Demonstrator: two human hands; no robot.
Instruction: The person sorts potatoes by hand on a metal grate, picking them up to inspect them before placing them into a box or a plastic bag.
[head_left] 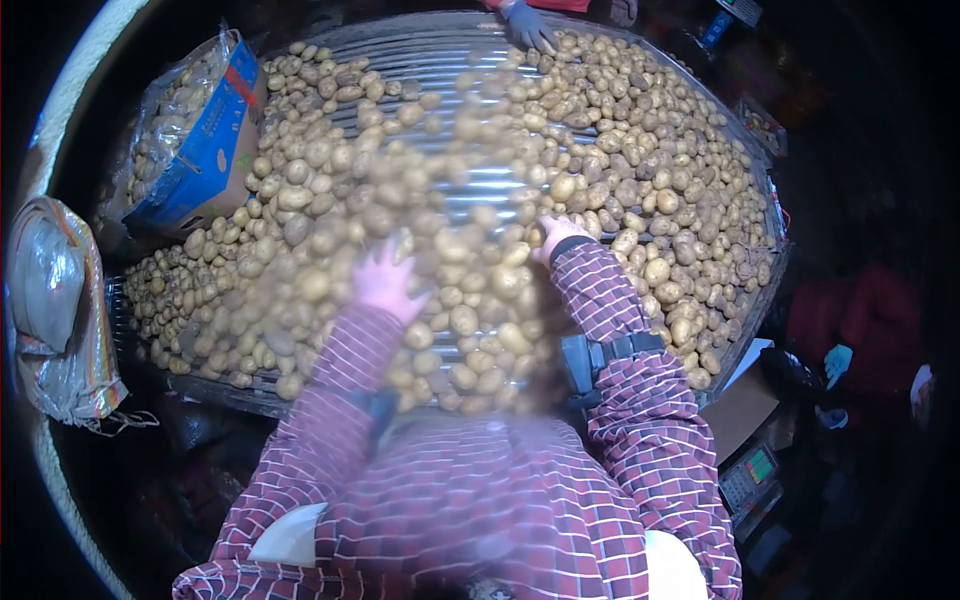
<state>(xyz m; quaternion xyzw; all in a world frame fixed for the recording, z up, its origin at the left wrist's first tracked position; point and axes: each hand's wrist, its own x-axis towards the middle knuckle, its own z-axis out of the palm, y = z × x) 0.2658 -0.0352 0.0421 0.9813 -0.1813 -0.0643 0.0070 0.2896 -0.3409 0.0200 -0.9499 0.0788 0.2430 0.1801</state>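
Observation:
Many potatoes (463, 320) lie over a slatted metal table (480, 190), and those in the middle are smeared by motion. My left hand (385, 285) is over the potatoes left of centre, fingers spread, slightly blurred, and holding nothing that I can see. To its right, my right hand (556, 236) rests against potatoes beside a bare strip of slats. Its thumb and fingers are apart, with the fingertips partly hidden, and no potato shows in its grasp.
A blue cardboard box (205, 150) lined with plastic holds potatoes at the left. Another person's gloved hand (530, 27) touches potatoes at the far edge. A woven sack (62, 310) hangs at the left, and a device with a lit green screen (760, 465) stands at lower right.

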